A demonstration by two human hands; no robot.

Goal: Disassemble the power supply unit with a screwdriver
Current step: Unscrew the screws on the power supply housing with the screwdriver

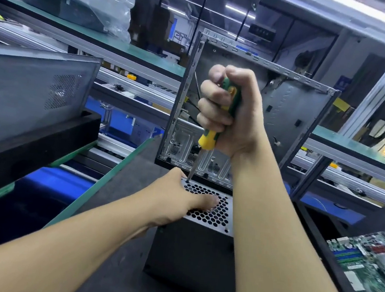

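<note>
The power supply unit [192, 260] stands on end on the dark mat, a black metal box with a silver honeycomb grille on top. My left hand [176, 199] grips its upper left edge, thumb lying across the grille. My right hand [230, 111] is fisted round the green and yellow handle of a screwdriver [207, 139]. The shaft points straight down. Its tip sits at the grille's far left corner, where a screw hole is.
An opened computer case [292, 113] stands upright just behind the unit. A grey perforated side panel [33, 86] lies on a black block at the left. A green motherboard [373, 267] lies at the right. Aluminium shelving runs behind.
</note>
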